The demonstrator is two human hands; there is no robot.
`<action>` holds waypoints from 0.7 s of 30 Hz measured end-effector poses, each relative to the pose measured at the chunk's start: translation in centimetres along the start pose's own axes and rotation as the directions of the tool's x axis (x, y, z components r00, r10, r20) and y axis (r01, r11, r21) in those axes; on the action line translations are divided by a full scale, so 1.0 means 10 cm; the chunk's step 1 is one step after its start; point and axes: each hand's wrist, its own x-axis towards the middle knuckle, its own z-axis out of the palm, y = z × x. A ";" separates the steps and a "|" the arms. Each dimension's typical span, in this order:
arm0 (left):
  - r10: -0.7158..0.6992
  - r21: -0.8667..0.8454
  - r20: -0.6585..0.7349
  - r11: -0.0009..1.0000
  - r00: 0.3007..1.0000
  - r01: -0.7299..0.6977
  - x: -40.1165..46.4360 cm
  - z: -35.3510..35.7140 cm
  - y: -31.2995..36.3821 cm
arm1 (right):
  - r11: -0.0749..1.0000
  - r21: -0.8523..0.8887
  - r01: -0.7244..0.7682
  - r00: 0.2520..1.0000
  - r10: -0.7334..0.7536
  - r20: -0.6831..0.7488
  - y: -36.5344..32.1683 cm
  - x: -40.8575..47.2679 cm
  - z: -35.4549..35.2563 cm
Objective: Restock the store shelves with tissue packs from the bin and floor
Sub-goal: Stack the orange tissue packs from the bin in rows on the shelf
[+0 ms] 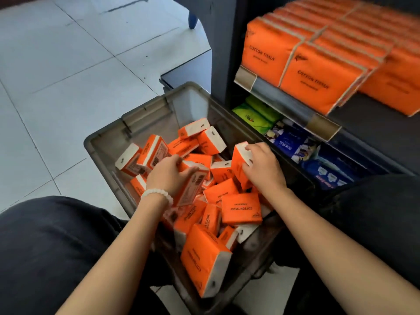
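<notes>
- Bin [181,96], centre: loose orange tissue packs, many.
- My left hand [167,173], fingers clamped on a pack [193,189]; my right hand [264,165], fingers clamped on another pack [238,164].
- Step: picking.
- Next: lift both to shelf [363,114] at 2 o'clock, beside stacked packs [318,76].

Grey translucent bin [145,114] on tiled floor, open-topped, beside dark shelves [363,123]. Inside: jumbled heap of orange tissue packs [241,211], white ends, black "COTTON TISSUE" print, lying flat, tilted, on edge, overlapping. One pack [193,185] tilted barcode-side up, in left-hand grasp; another [241,164] upright on end, in right-hand grasp. Upper shelf: same orange packs [316,80] standing in tight rows, front faces outward, right part of shelf bare.
</notes>
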 end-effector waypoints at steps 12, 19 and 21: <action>0.418 0.030 -0.069 0.908 0.906 -0.417 -0.48 -0.34 1.52 | 0.983 0.037 0.180 0.872 -0.142 -0.468 0.41 -0.78 -1.57; 0.622 0.039 -0.081 0.783 0.779 -0.621 -0.81 -0.31 2.57 | 0.982 0.044 0.183 0.743 -0.109 -0.660 0.78 -1.29 -2.45; 0.669 0.061 -0.101 0.743 0.737 -0.666 -0.87 -0.32 2.81 | 0.981 0.051 0.186 0.703 -0.096 -0.704 0.88 -1.36 -2.63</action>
